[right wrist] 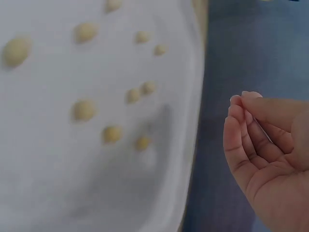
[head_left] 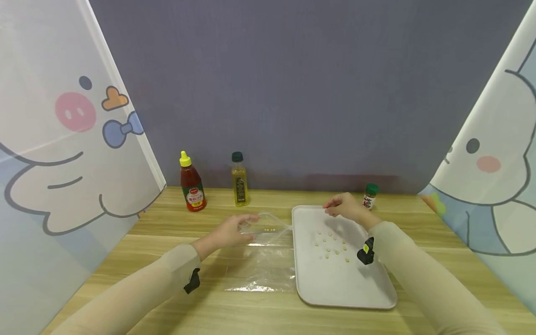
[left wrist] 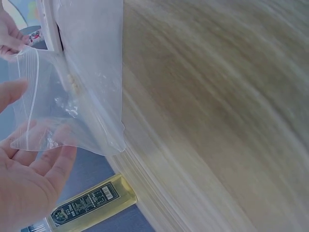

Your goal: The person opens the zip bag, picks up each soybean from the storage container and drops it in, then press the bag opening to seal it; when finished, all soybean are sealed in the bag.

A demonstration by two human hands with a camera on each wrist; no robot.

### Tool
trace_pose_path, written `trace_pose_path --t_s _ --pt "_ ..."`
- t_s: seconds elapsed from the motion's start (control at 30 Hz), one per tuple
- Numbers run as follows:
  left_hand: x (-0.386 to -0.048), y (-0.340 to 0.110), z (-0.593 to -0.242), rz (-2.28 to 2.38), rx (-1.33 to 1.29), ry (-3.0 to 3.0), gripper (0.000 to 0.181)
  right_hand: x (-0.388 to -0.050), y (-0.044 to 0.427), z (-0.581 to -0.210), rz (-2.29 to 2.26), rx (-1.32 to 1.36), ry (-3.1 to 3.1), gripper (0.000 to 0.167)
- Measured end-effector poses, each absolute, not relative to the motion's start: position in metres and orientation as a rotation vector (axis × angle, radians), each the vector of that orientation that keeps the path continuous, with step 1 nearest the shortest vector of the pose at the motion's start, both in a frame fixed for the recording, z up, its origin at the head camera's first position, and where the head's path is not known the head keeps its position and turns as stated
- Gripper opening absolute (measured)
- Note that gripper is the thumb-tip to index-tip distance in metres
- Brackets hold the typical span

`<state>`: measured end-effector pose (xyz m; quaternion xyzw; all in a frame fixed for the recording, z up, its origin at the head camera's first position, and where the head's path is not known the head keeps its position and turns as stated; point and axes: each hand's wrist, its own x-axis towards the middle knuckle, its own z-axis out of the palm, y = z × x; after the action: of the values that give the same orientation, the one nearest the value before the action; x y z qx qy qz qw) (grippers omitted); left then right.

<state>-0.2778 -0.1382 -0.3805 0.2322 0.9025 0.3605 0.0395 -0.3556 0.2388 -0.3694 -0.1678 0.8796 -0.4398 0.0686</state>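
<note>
At the far left, a cartoon-printed panel (head_left: 75,107) flanks the wooden table (head_left: 201,307). Near the back of the table stands a red sauce bottle (head_left: 193,188), upright, with a yellow cap.

The left hand (head_left: 229,231), reaching from a pale sleeve (head_left: 138,284), is at the raised mouth of a clear zip bag (head_left: 259,267). Its grip is loose: thumb and fingers are spread apart, and in the left wrist view the fingertips show through the film. Behind this hand an oil bottle (head_left: 240,184) with a dark cap stands upright.

The bag's lower part lies flat on the table, just beside the white tray (head_left: 335,291); a few yellow bits (head_left: 270,229) show within the bag.

On the tray, small round pale-yellow pieces (head_left: 337,252) lie scattered, mostly around its middle. The right hand (head_left: 345,206) is near the tray's far edge, its thumb and fingertips brought together — whether anything sits between them, I cannot tell. Just behind that wrist stands a small green-capped jar (head_left: 370,196). Another cartoon-printed panel (head_left: 485,200) — this one with a pink cheek — closes the right side.
</note>
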Motion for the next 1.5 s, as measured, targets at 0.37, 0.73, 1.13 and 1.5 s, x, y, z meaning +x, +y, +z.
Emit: trace_pose_path --t_s 0.37,0.73,1.13,1.5 --pt "-0.283 -0.138 -0.381 1.148 0.73 2.737 0.058 -0.348 0.214 -0.341 -1.352 -0.452 2.7 0.024" --pt "-0.282 -0.139 -0.376 1.152 0.705 2.757 0.056 -0.333 0.159 -0.329 -1.499 -0.566 2.552 0.02" --pt "-0.282 -0.143 -0.376 1.143 0.789 2.743 0.054 -0.318 0.102 -0.331 -1.437 -0.675 2.534 0.017" --pt "-0.283 -0.141 -0.378 1.134 0.792 2.735 0.056 -0.31 0.072 -0.339 -1.303 -0.688 2.566 0.014"
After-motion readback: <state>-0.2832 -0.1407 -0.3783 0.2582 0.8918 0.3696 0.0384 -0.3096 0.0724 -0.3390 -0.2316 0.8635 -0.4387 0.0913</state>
